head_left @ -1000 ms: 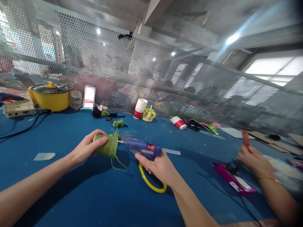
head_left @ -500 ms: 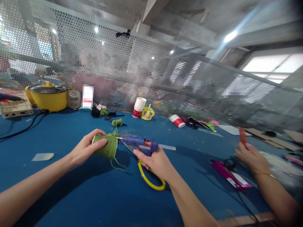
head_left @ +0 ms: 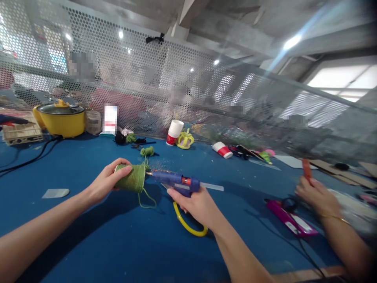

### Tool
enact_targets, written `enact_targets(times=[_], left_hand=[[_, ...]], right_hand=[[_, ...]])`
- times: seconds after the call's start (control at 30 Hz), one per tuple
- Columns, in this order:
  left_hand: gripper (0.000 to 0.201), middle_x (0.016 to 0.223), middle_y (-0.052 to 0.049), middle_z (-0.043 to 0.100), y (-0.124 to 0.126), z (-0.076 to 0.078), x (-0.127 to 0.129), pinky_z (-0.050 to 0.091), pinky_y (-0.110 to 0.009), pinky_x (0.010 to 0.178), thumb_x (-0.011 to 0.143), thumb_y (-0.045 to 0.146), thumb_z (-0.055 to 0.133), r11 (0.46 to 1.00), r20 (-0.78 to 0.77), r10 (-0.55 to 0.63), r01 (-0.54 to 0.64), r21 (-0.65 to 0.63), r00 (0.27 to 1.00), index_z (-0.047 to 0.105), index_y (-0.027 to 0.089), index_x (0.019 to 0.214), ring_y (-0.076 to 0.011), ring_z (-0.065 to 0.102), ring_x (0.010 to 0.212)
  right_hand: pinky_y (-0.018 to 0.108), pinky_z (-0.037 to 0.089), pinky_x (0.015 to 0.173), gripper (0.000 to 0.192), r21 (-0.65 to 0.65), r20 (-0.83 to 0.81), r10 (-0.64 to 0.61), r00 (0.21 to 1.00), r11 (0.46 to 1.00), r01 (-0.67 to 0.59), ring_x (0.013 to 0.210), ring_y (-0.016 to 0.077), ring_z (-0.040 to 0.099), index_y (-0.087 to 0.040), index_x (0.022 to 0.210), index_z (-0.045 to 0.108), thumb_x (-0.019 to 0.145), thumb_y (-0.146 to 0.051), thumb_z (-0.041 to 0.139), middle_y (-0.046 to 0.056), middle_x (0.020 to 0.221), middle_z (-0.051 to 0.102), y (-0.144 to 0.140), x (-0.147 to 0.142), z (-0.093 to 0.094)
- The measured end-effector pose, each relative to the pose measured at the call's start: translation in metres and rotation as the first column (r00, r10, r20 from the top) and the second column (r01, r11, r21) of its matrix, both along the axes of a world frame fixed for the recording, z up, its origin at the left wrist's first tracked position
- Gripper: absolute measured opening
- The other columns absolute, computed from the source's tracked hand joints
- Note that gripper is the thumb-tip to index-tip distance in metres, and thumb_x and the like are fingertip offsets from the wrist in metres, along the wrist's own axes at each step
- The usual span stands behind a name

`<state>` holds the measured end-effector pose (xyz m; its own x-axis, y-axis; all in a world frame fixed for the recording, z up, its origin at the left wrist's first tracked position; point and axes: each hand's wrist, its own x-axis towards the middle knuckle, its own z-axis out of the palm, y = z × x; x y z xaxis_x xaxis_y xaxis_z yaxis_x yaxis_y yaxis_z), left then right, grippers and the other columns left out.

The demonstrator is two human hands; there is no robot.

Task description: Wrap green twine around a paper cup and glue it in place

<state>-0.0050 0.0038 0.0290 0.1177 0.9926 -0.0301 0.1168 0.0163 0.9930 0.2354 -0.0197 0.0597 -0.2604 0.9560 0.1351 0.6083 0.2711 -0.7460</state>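
Observation:
My left hand (head_left: 107,181) grips a cup wrapped in green yarn (head_left: 131,179), held on its side above the blue table (head_left: 88,236). A loose green strand (head_left: 146,200) hangs from the cup. My right hand (head_left: 196,204) holds a blue glue gun (head_left: 176,181) with its nozzle touching the cup's wider end. A clear glue stick (head_left: 212,186) pokes out of the gun's back. Yellow-handled scissors (head_left: 187,224) lie under my right hand.
Another person's hand (head_left: 316,194) at the right holds an orange object (head_left: 306,169) near a pink glue gun (head_left: 291,222). A yellow pot (head_left: 60,120), paper cups (head_left: 173,133) (head_left: 222,150), yarn bits (head_left: 146,151) and a perforated metal screen (head_left: 176,86) line the table's far edge.
The view shifted slightly. My hands stay together, with the cup turned a little in my left hand and the glue gun still at its end.

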Motion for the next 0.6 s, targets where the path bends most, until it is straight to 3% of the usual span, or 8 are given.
enact_targets(times=[0.13,0.27,0.37,0.47,0.6], left_hand=[[0.033,0.066,0.004,0.046,0.002,-0.003,0.0,0.033,-0.015,0.043,0.074,0.052,0.051,1.0,0.025,0.001,-0.001,0.0,1.0,0.051,0.022,0.088,-0.0098,0.042,0.055],[0.033,0.065,0.004,0.044,0.004,-0.008,0.0,0.032,-0.016,0.04,0.075,0.052,0.052,0.999,0.117,-0.047,0.046,0.016,0.992,0.05,0.021,0.087,-0.009,0.043,0.052],[0.033,0.063,0.004,0.045,0.004,-0.008,0.001,0.034,-0.017,0.039,0.075,0.051,0.052,0.998,0.14,-0.068,0.066,0.013,0.988,0.048,0.021,0.088,-0.0089,0.045,0.048],[0.034,0.062,0.004,0.048,0.003,-0.005,0.001,0.035,-0.018,0.039,0.075,0.051,0.053,0.998,0.13,-0.066,0.067,-0.003,0.989,0.048,0.02,0.089,-0.0093,0.047,0.046],[0.035,0.063,0.002,0.05,0.002,-0.002,0.0,0.039,-0.02,0.042,0.075,0.051,0.053,0.997,0.105,-0.072,0.072,0.001,0.992,0.05,0.019,0.088,-0.0117,0.051,0.05]], right_hand=[[0.023,0.037,0.042,0.026,-0.02,-0.083,-0.015,0.996,1.0,0.013,0.037,0.009,0.041,-0.018,0.059,0.052,0.075,-0.038,0.056,-0.005,0.04,0.044,-0.001,0.0,0.001],[0.023,0.036,0.042,0.022,-0.098,-0.262,-0.028,0.965,0.995,0.003,0.036,0.0076,0.038,-0.016,0.075,0.056,0.073,-0.038,0.059,-0.007,0.041,0.042,0.002,-0.002,0.003],[0.023,0.038,0.046,0.025,-0.062,-0.323,-0.108,0.94,0.994,0.092,0.041,0.0091,0.043,-0.014,0.076,0.058,0.071,-0.038,0.06,-0.005,0.044,0.047,0.012,0.003,0.002],[0.024,0.04,0.05,0.028,0.014,-0.274,-0.265,0.924,0.96,0.279,0.05,0.0115,0.049,-0.014,0.068,0.057,0.068,-0.042,0.063,-0.001,0.054,0.054,0.032,0.012,-0.002],[0.021,0.039,0.043,0.031,-0.083,-0.018,-0.385,0.923,0.92,0.383,0.044,0.0097,0.047,-0.015,0.062,0.053,0.076,-0.042,0.053,-0.001,0.05,0.052,0.067,0.024,-0.016]])
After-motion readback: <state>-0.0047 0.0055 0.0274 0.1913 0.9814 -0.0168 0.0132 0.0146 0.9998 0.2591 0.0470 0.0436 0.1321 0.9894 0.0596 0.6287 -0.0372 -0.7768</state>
